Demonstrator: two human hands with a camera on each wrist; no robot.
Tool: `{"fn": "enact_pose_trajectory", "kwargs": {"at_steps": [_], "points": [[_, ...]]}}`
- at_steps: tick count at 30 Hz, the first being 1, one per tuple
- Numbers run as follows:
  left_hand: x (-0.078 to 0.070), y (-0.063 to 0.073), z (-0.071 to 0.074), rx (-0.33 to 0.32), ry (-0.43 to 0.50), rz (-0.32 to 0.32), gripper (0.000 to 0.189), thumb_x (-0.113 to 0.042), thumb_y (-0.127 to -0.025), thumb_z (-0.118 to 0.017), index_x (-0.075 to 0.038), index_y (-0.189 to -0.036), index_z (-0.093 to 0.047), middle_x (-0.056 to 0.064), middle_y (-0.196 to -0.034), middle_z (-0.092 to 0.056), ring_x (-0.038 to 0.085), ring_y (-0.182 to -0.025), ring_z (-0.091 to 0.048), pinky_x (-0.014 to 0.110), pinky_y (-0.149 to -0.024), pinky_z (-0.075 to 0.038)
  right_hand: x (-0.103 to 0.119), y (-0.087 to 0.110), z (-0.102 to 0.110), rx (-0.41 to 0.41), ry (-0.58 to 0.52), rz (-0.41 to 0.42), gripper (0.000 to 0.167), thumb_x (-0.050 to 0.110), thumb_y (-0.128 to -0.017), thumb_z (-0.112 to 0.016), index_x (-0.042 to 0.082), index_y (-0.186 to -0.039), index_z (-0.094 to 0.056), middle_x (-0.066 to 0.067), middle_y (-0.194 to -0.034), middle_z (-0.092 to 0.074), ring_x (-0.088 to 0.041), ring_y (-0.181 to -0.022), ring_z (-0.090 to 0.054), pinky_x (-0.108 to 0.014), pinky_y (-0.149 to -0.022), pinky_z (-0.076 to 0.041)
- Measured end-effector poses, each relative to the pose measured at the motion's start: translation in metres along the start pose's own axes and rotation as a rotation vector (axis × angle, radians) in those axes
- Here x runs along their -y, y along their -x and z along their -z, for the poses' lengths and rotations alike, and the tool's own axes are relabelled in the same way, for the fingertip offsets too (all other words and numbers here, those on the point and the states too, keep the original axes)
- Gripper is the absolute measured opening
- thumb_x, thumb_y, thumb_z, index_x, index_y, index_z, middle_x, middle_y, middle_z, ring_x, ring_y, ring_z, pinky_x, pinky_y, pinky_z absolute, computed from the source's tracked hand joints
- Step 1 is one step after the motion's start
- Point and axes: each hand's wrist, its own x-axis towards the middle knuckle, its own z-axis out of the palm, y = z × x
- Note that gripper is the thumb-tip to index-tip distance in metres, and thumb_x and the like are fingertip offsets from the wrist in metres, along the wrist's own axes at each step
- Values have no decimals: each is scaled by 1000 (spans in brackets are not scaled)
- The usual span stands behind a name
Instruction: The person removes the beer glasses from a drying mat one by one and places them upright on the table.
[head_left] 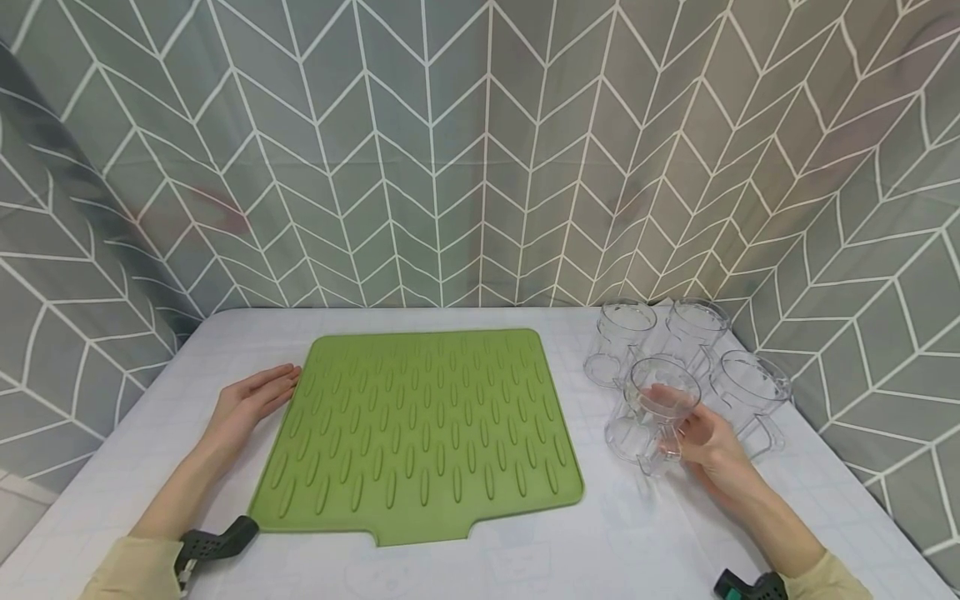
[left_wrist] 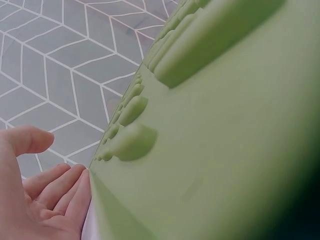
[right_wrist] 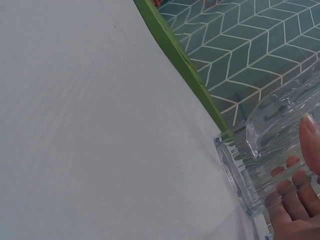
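My right hand (head_left: 712,450) grips a clear glass mug (head_left: 637,433) with a handle. Through its transparent wall in the right wrist view, the fingers (right_wrist: 287,192) show, with the thumb on the near side. Whether the mug's base touches the table I cannot tell. Behind and to the right of it stand three more clear mugs, one at back left (head_left: 602,369), one at back right (head_left: 697,315) and one at right (head_left: 750,379). My left hand (head_left: 251,402) lies with extended fingers at the left edge of a green ridged mat (head_left: 450,417), fingertips at its rim.
The mat lies flat on a table with a white patterned cloth (head_left: 525,558), its tab facing me. A grey curtain with white chevron lines (head_left: 465,167) hangs behind the table and at both sides. The mugs stand close together near the table's right edge.
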Motion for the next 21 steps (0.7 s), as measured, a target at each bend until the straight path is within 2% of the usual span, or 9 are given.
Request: {"fn": "enact_pose_trajectory", "kwargs": {"at_steps": [15, 21], "points": [[-1, 1, 0, 4, 4, 0, 67, -40, -105, -49, 5, -152, -33, 29, -154, -37, -21, -113, -50, 10, -95, -48, -1, -1, 3, 27, -18, 25, 71, -27, -83, -49, -8, -150, -33, 0, -148, -54, -7, -132, -53, -15, -107, -41], [-1, 1, 0, 4, 1, 2, 67, -40, -105, -49, 5, -152, -33, 28, -154, -37, -20, -113, -50, 10, -95, -48, 0, -2, 1, 38, 0, 92, 74, -29, -80, -48, -11, -150, -29, -4, -149, -54, -10, -137, -47, -15, -111, -35]]}}
